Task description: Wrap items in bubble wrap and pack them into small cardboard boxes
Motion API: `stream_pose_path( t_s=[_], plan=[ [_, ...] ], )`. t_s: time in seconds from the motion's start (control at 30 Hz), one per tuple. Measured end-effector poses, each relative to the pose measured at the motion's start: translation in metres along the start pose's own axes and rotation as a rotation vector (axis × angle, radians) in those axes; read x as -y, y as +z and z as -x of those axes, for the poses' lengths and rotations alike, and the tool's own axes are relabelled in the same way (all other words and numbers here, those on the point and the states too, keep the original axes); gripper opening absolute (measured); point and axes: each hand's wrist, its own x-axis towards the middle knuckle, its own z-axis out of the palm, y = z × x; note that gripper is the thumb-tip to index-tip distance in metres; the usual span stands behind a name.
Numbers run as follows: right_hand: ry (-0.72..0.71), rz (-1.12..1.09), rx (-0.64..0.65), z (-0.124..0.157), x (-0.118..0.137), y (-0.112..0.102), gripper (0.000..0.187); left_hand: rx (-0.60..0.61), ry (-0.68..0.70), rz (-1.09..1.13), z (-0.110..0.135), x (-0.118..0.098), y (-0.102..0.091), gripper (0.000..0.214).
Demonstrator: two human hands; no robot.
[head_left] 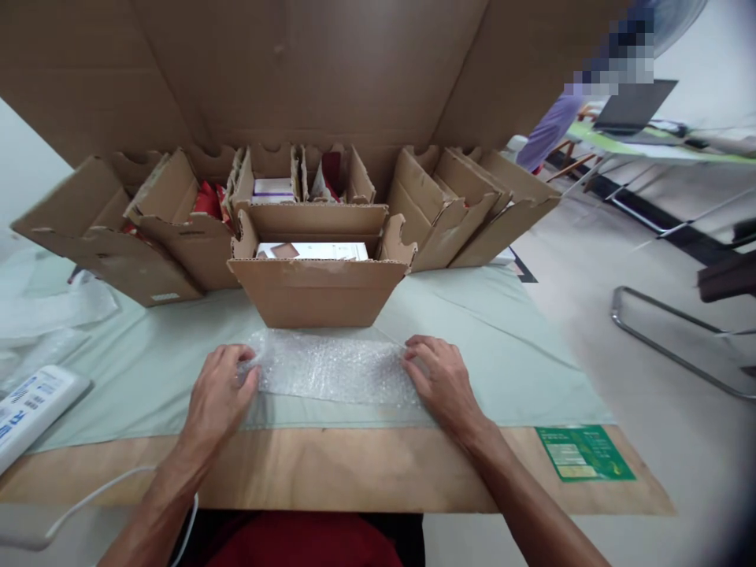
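Note:
A sheet of clear bubble wrap (334, 366) lies flat on the pale green cloth (484, 346) in front of me. My left hand (221, 390) rests on its left edge, fingers curled and pinching the wrap. On the right edge my right hand (440, 378) presses down with fingers bent over the wrap. Just behind the sheet stands an open cardboard box (319, 287) holding a white package (313, 250).
Several more open cardboard boxes (177, 216) with red and white items stand in a row behind, under a big cardboard flap (307, 71). A white power strip (29, 405) lies left, a green card (584, 453) right. A person (555, 126) stands far right by a table.

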Motion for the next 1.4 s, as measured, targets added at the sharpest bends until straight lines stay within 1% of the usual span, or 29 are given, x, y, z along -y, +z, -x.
stream_pose_path(
  t_s=[0.07,0.13,0.2,0.27,0.37,0.43,0.5,0.57,0.63,0.73,0.8,0.83,0.9,0.97,1.03,1.07,1.1,1.13,1.2,1.23,1.3,1.4],
  plan=[
    [-0.027,-0.016,-0.108,0.002,0.000,-0.005,0.011,-0.030,-0.073,0.134,0.002,-0.002,-0.008,0.023],
    [-0.041,-0.014,-0.180,0.004,0.001,-0.010,0.010,-0.047,-0.115,0.246,0.005,-0.002,-0.015,0.024],
    [-0.034,0.004,-0.212,0.005,0.002,-0.015,0.010,-0.037,-0.144,0.327,0.008,0.001,-0.021,0.025],
    [-0.016,0.028,-0.205,0.007,0.005,-0.020,0.011,-0.024,-0.181,0.385,0.011,0.006,-0.025,0.027],
    [-0.024,0.027,-0.120,0.006,0.008,-0.028,0.014,-0.046,-0.185,0.363,0.013,0.011,-0.027,0.029],
    [-0.040,-0.032,-0.045,0.002,0.008,-0.033,0.014,-0.052,-0.173,0.316,0.013,0.011,-0.028,0.028],
    [-0.016,-0.096,0.011,-0.006,0.006,-0.038,0.013,-0.043,-0.206,0.331,0.013,0.008,-0.030,0.027],
    [0.055,-0.149,0.070,-0.014,0.005,-0.043,0.015,-0.025,-0.274,0.405,0.014,0.006,-0.033,0.027],
    [0.138,-0.282,0.170,-0.020,0.004,-0.050,0.016,0.005,-0.336,0.524,0.015,0.004,-0.038,0.027],
    [0.284,-0.652,0.320,-0.023,0.004,-0.061,0.023,0.055,-0.432,0.743,0.017,0.006,-0.050,0.027],
    [0.391,-0.832,0.387,-0.024,0.002,-0.064,0.030,0.054,-0.482,0.833,0.017,0.007,-0.057,0.026],
    [0.436,-0.867,0.412,-0.024,0.001,-0.063,0.032,0.043,-0.502,0.865,0.016,0.007,-0.059,0.026],
    [0.473,-0.814,0.419,-0.024,-0.001,-0.059,0.034,0.033,-0.551,0.917,0.014,0.006,-0.061,0.024],
    [0.427,-0.650,0.318,-0.023,0.001,-0.055,0.031,0.040,-0.610,0.951,0.011,0.005,-0.058,0.021],
    [0.307,-0.503,0.204,-0.018,0.009,-0.053,0.026,0.041,-0.636,0.941,0.009,0.004,-0.051,0.021],
    [0.227,-0.466,0.181,-0.015,0.015,-0.053,0.023,0.029,-0.635,0.928,0.008,0.004,-0.047,0.021],
    [0.140,-0.450,0.192,-0.012,0.022,-0.052,0.022,0.010,-0.630,0.916,0.008,0.005,-0.043,0.022],
    [0.053,-0.441,0.230,-0.009,0.030,-0.051,0.024,-0.006,-0.625,0.908,0.008,0.005,-0.040,0.024],
    [-0.091,-0.389,0.310,-0.003,0.048,-0.044,0.031,-0.030,-0.626,0.866,0.009,0.005,-0.036,0.027],
    [-0.140,-0.342,0.336,-0.001,0.056,-0.038,0.036,-0.042,-0.631,0.825,0.009,0.005,-0.036,0.028],
    [-0.191,-0.236,0.354,0.001,0.069,-0.024,0.039,-0.061,-0.637,0.736,0.008,0.005,-0.036,0.029],
    [-0.192,-0.190,0.330,-0.001,0.077,-0.011,0.027,-0.080,-0.630,0.672,0.007,0.006,-0.037,0.031]
  ],
)
